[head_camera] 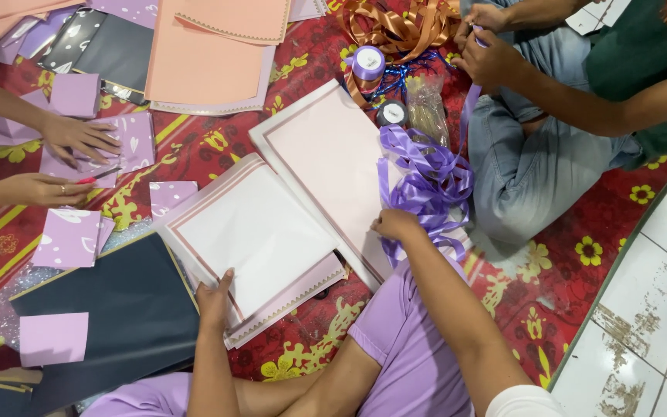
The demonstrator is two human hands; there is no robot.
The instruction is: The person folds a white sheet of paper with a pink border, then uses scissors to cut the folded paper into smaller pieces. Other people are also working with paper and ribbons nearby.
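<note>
The left hand (214, 300) lies flat, fingers together, pressing on the near edge of a stack of white sheets with pink borders (252, 232) that rests on the red flowered mat (303, 340) covering the floor. The right hand (395, 224) is closed round a bunch of purple ribbon (426, 181), just beside the right edge of a second, larger pale pink sheet (326, 154) lying partly under the stack. A dark grey sheet (117, 309) with a lilac square on it lies left of the stack. At the left edge of the mat, another person's two hands (71, 158) work on small lilac papers (129, 143). At the far right, a seated person in jeans holds a strand of the purple ribbon in both hands (488, 46). Ribbon spools (368, 62) and bronze ribbon (395, 27) lie near the far edge, beside peach sheets (202, 62).
</note>
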